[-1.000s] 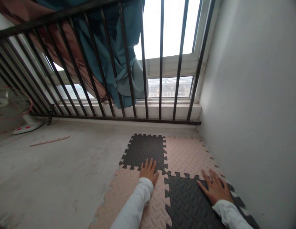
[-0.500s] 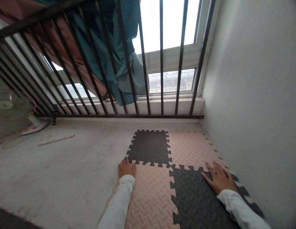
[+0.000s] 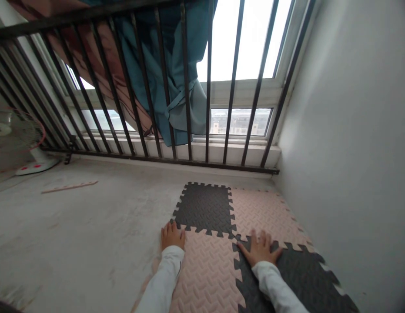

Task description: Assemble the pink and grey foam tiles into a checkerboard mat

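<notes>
A white fan (image 3: 37, 164) stands on the far left, beside a dark railing (image 3: 209, 165). Next, a thin stick (image 3: 70, 187) lies on the bare floor (image 3: 101, 243), its long way going mostly side to side. The left hand (image 3: 172, 237) is palm down at the far left corner of the near pink mat (image 3: 207, 269). Its fingers point ahead, close together, not curled around anything.

The far dark mat (image 3: 202, 206) lies just past that corner. Both mats have bumpy edges that fit together, and their sides run toward the railing. The near pink mat goes out of sight at the bottom, so I can't tell its long way.

The right hand (image 3: 261, 248) is spread wide and flat, gripping nothing, over the seam between the far pink mat (image 3: 264, 213) and the near dark mat (image 3: 303, 269). Its fingers point ahead, its thumb left. The wall (image 3: 362, 130) is last.
</notes>
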A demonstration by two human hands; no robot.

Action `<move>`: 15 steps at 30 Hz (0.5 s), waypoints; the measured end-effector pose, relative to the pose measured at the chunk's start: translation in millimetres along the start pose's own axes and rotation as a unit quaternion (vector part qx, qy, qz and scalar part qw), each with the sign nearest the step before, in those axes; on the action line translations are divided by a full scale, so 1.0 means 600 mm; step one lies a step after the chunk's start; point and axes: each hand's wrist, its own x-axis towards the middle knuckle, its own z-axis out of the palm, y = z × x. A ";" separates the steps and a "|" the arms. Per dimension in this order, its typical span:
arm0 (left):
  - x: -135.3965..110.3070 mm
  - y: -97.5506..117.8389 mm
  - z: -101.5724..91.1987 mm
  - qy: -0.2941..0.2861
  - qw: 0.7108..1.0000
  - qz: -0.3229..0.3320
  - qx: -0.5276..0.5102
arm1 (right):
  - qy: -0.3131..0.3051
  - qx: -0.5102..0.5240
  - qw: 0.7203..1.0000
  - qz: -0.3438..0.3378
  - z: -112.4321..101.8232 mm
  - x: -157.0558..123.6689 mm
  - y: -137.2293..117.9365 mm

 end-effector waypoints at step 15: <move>0.077 0.013 -0.068 0.069 0.901 -0.198 -0.380 | 0.001 0.003 0.997 -0.078 0.013 -0.007 -0.046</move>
